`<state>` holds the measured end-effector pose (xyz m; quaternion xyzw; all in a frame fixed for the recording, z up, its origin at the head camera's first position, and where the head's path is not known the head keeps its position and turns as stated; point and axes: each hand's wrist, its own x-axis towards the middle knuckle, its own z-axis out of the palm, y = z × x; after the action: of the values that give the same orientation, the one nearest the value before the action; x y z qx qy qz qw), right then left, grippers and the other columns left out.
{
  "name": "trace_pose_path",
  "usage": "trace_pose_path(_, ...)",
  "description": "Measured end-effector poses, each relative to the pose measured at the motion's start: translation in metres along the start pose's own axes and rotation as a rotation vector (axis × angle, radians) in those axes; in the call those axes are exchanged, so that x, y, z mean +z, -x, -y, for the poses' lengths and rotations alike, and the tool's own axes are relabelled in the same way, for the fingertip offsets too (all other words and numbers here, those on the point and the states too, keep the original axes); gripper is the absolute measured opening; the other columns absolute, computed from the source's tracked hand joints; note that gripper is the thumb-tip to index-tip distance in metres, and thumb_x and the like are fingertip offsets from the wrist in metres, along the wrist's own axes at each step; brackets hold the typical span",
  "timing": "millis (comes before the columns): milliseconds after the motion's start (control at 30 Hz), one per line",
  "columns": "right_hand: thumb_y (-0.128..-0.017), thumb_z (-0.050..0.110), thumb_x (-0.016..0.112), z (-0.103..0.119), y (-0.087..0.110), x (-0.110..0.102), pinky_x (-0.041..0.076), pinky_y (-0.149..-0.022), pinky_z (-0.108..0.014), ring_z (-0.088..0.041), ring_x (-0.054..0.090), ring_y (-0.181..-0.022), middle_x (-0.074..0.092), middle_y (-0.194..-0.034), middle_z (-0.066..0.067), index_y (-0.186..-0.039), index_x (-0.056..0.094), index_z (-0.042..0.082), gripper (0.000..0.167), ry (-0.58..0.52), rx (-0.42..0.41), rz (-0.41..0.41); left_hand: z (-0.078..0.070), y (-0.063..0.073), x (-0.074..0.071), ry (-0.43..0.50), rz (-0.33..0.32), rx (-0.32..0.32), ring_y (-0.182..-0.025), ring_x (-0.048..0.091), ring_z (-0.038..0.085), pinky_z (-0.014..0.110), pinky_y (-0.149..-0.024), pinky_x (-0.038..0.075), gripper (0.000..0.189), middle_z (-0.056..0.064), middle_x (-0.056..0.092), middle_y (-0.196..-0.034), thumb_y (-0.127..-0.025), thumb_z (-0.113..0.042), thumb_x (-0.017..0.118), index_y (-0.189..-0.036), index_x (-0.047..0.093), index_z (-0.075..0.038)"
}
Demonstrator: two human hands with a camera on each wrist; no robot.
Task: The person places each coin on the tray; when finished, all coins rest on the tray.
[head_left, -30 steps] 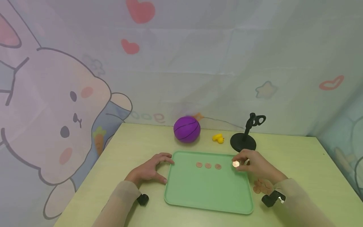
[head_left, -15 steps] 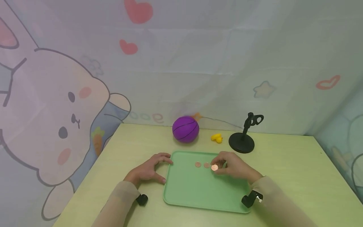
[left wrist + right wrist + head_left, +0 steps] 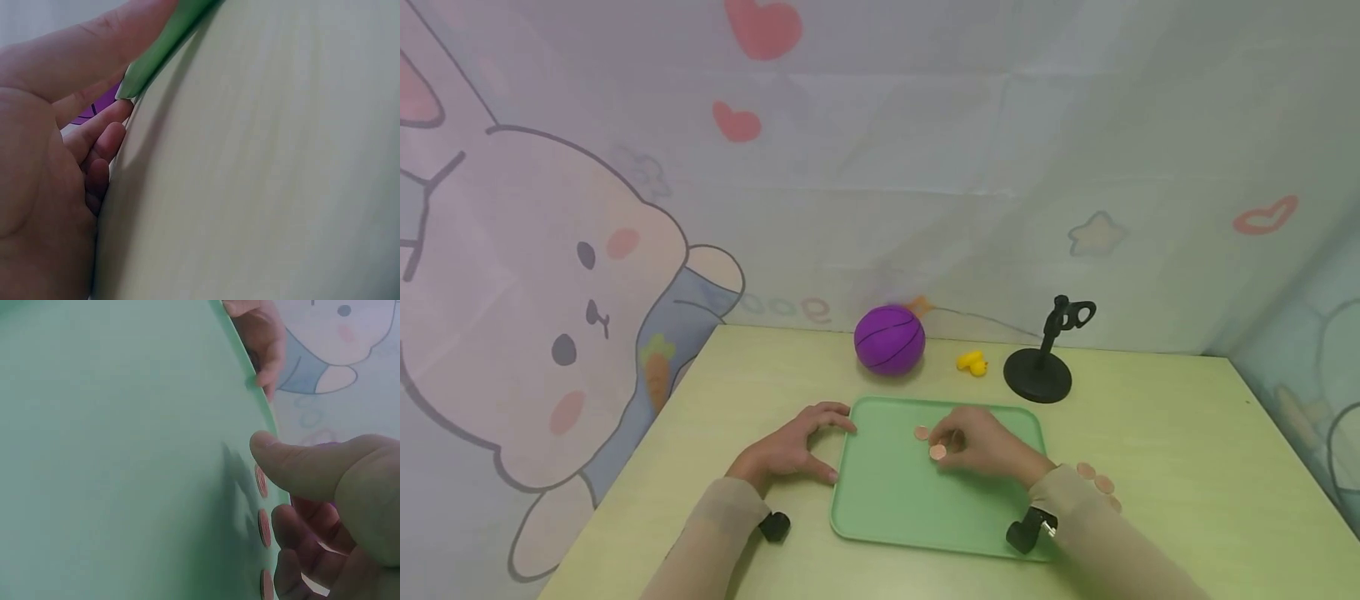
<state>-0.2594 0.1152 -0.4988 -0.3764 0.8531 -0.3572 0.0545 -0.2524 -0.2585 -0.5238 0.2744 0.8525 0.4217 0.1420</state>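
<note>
A light green tray (image 3: 895, 508) lies on the table. My left hand (image 3: 788, 446) rests at its left edge, fingers and thumb spread and touching the rim; the left wrist view shows the thumb against the green side. Over the tray, my right hand (image 3: 981, 446) pinches a copper coin (image 3: 937, 452) between thumb and fingertips. Just left of it, another coin (image 3: 921, 432) lies flat near the back rim. In the right wrist view, three coins (image 3: 265, 528) lie in a row under my fingers; there the pinched coin is hidden.
More copper coins (image 3: 1103, 484) lie on the table right of the tray, partly covered by my right sleeve. Behind the tray stand a purple ball (image 3: 890, 340), a yellow duck toy (image 3: 973, 363) and a black stand (image 3: 1037, 375). A printed curtain (image 3: 925, 208) hangs behind.
My right hand has moved left with the coin, from the tray's right side past the row to near the leftmost coin. The left hand stays at the rim.
</note>
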Motion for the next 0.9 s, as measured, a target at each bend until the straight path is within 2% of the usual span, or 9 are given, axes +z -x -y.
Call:
trace_pose_path(233,-0.082,0.008,0.086,0.01,-0.008,0.006,0.05,-0.071,-0.027,-0.008,0.056,-0.075,0.069,-0.086,0.007,-0.093,0.079,0.014,0.014,0.046,0.054,0.023,0.001,0.0,0.001,0.012,-0.005,0.005,-0.154,0.025,0.037,0.064,-0.124,0.014,0.071,0.007,0.039,-0.163,-0.071,-0.029,0.096,-0.135,0.066,-0.022)
trace_pose_path(400,-0.083,0.007,0.086,0.013,-0.011,0.011,0.048,-0.069,-0.027,-0.008,0.054,-0.073,0.069,-0.083,0.007,-0.084,0.075,0.016,0.014,0.085,0.057,0.035,0.002,-0.001,0.002,0.019,-0.007,0.007,-0.154,0.025,0.036,0.064,-0.124,0.015,0.071,0.006,0.039,-0.162,-0.071,-0.028,0.096,-0.135,0.067,-0.021)
trace_pose_path(500,-0.083,0.009,0.087,0.013,-0.012,0.014,0.049,-0.07,-0.026,-0.008,0.054,-0.073,0.072,-0.089,0.005,-0.086,0.075,0.017,0.015,0.105,0.061,0.038,0.002,-0.001,0.002,0.019,-0.003,0.008,-0.154,0.025,0.036,0.064,-0.124,0.015,0.071,0.007,0.039,-0.162,-0.071,-0.028,0.096,-0.135,0.067,-0.021)
trace_pose_path(667,-0.084,0.009,0.086,0.011,-0.013,0.017,0.054,-0.077,-0.028,-0.007,0.061,-0.08,0.077,-0.104,0.001,-0.097,0.078,0.015,0.016,0.103,0.068,0.026,0.003,-0.001,0.002,0.012,-0.006,0.009,-0.154,0.025,0.036,0.064,-0.124,0.015,0.071,0.007,0.039,-0.162,-0.071,-0.028,0.097,-0.135,0.067,-0.022)
trace_pose_path(833,-0.085,0.013,0.087,0.012,-0.012,0.015,0.053,-0.076,-0.028,-0.008,0.062,-0.079,0.077,-0.1,0.004,-0.1,0.08,0.014,0.016,0.11,0.087,0.012,0.002,-0.001,0.002,0.027,-0.008,-0.001,-0.154,0.025,0.034,0.062,-0.124,0.015,0.07,0.005,0.04,-0.162,-0.071,-0.026,0.097,-0.135,0.067,-0.023)
trace_pose_path(900,-0.085,0.017,0.088,0.011,-0.011,0.015,0.052,-0.075,-0.028,-0.008,0.06,-0.078,0.075,-0.095,0.006,-0.094,0.08,0.016,0.012,0.126,0.096,0.006,0.003,-0.001,0.002,0.028,-0.007,-0.001,-0.154,0.025,0.035,0.062,-0.124,0.015,0.07,0.005,0.04,-0.163,-0.071,-0.026,0.097,-0.135,0.067,-0.023)
